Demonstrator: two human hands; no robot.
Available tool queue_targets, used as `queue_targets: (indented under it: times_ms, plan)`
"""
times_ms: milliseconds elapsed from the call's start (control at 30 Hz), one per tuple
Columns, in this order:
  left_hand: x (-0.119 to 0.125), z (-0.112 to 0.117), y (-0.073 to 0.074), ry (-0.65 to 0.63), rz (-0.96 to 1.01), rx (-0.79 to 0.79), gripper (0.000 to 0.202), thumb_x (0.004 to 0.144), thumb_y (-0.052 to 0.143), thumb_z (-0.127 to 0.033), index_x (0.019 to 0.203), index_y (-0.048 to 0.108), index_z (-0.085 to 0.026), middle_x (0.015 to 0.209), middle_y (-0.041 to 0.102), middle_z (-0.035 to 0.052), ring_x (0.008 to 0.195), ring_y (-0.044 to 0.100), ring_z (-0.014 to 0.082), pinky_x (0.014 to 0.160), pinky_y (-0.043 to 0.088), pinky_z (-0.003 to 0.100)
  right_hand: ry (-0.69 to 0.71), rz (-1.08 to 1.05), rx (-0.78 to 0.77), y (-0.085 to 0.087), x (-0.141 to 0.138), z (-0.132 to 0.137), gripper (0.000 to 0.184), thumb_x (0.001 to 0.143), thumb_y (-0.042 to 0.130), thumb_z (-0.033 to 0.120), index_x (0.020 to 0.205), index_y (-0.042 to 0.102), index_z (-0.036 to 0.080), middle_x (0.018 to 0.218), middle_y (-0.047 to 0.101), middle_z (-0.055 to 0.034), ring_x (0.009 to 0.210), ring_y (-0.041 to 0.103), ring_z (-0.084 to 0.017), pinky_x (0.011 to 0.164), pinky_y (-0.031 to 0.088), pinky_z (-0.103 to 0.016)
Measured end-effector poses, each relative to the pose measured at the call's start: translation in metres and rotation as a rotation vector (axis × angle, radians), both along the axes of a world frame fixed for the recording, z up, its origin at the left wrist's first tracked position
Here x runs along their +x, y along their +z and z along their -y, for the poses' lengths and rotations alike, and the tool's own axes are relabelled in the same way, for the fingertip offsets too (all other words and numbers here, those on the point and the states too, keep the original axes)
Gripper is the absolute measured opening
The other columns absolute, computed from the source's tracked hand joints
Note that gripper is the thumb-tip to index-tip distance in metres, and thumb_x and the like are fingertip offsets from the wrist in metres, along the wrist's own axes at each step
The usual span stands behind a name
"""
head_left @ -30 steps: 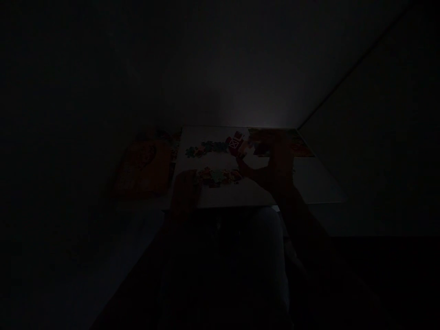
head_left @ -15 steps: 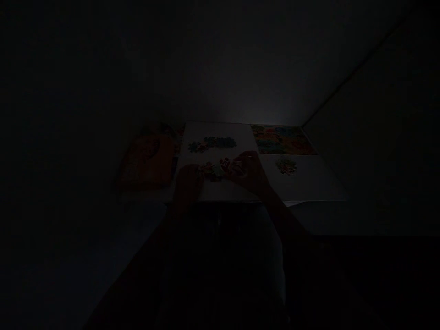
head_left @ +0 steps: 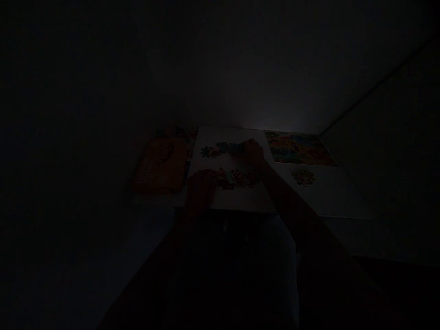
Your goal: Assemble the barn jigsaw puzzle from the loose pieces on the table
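Observation:
In very dim light, jigsaw puzzle pieces lie in groups on a white tabletop. My right hand is over the right end of the far row of blue-green pieces; its fingers are too dark to make out. My left hand rests on the tabletop at the left end of the near group of reddish pieces. How its fingers are held, and whether a piece is under them, does not show.
At the left stands an orange box, with colourful printed material partly behind it. A colourful picture sheet lies at the back right, against the wall. In front of it sits another small pile of pieces.
My right hand has left the near reddish pieces and moved away from me to the far blue-green row. My left hand stays beside the near group. The whole view has shifted slightly.

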State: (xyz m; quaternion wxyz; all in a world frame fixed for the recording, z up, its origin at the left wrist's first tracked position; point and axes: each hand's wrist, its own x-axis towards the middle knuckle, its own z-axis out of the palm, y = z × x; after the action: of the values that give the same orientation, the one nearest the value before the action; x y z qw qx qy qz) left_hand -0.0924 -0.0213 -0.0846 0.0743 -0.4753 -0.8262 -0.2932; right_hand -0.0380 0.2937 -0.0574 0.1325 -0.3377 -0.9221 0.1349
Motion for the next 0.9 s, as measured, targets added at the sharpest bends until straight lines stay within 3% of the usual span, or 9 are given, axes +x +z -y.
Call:
queue_targets:
  times_ms: [133, 233, 333, 567, 667, 800, 900]
  plan:
    - [-0.001, -0.002, -0.004, 0.018, -0.001, 0.004, 0.037, 0.115, 0.060, -0.037, 0.148, 0.068, -0.023, 0.152, 0.073, 0.0175, 0.144, 0.064, 0.0373, 0.123, 0.049, 0.058, -0.042, 0.020, 0.011, 0.004, -0.008, 0.009, 0.065, 0.092, 0.082, 0.069, 0.134, 0.076, 0.020, 0.148, 0.066, -0.0248, 0.136, 0.062, -0.047, 0.116, 0.047, -0.067]
    - [-0.001, -0.002, -0.004, 0.007, 0.005, -0.006, 0.037, 0.116, 0.057, -0.037, 0.148, 0.067, -0.022, 0.151, 0.073, 0.0177, 0.143, 0.064, 0.0374, 0.123, 0.049, 0.059, 0.047, -0.126, 0.063, 0.016, 0.002, 0.018, 0.061, 0.093, 0.080, 0.057, 0.143, 0.070, 0.021, 0.150, 0.066, -0.0237, 0.138, 0.061, -0.045, 0.116, 0.048, -0.063]
    - [-0.001, -0.001, -0.003, -0.008, 0.012, -0.013, 0.039, 0.115, 0.058, -0.038, 0.150, 0.066, -0.022, 0.151, 0.072, 0.0182, 0.143, 0.063, 0.0385, 0.122, 0.049, 0.060, 0.138, -0.285, 0.142, 0.036, 0.025, 0.033, 0.065, 0.095, 0.078, 0.056, 0.150, 0.066, 0.024, 0.148, 0.067, -0.0217, 0.137, 0.062, -0.042, 0.118, 0.049, -0.061]
    - [-0.001, -0.003, -0.002, 0.037, 0.010, 0.014, 0.035, 0.113, 0.059, -0.036, 0.145, 0.068, -0.024, 0.146, 0.074, 0.0184, 0.139, 0.065, 0.0383, 0.121, 0.050, 0.059, 0.205, -0.503, 0.233, 0.085, 0.081, 0.068, 0.067, 0.093, 0.078, 0.061, 0.152, 0.066, 0.031, 0.141, 0.066, -0.0176, 0.137, 0.062, -0.046, 0.120, 0.050, -0.071]
    - [-0.001, -0.004, -0.001, 0.042, 0.016, 0.015, 0.035, 0.112, 0.058, -0.037, 0.143, 0.068, -0.024, 0.145, 0.075, 0.0181, 0.137, 0.065, 0.0390, 0.121, 0.051, 0.060, 0.188, -0.686, 0.018, 0.093, 0.093, 0.072, 0.068, 0.091, 0.078, 0.068, 0.149, 0.067, 0.035, 0.140, 0.068, -0.0146, 0.123, 0.068, -0.039, 0.109, 0.059, -0.064]
    - [-0.003, -0.003, 0.000, 0.036, 0.004, 0.013, 0.037, 0.113, 0.054, -0.039, 0.142, 0.068, -0.022, 0.143, 0.075, 0.0190, 0.134, 0.065, 0.0407, 0.118, 0.051, 0.061, 0.201, -0.854, -0.576, 0.097, 0.113, 0.071, 0.068, 0.099, 0.047, 0.088, 0.140, 0.071, 0.039, 0.131, 0.074, -0.0101, 0.093, 0.069, -0.027, 0.083, 0.063, -0.047]
    - [-0.006, -0.002, -0.001, 0.024, -0.031, 0.024, 0.038, 0.114, 0.052, -0.042, 0.142, 0.068, -0.023, 0.142, 0.075, 0.0183, 0.132, 0.065, 0.0403, 0.117, 0.051, 0.061, 0.252, -0.879, -0.835, 0.100, 0.139, 0.075, 0.080, 0.099, 0.034, 0.095, 0.134, 0.075, 0.035, 0.123, 0.077, -0.0109, 0.081, 0.065, -0.023, 0.075, 0.060, -0.044]
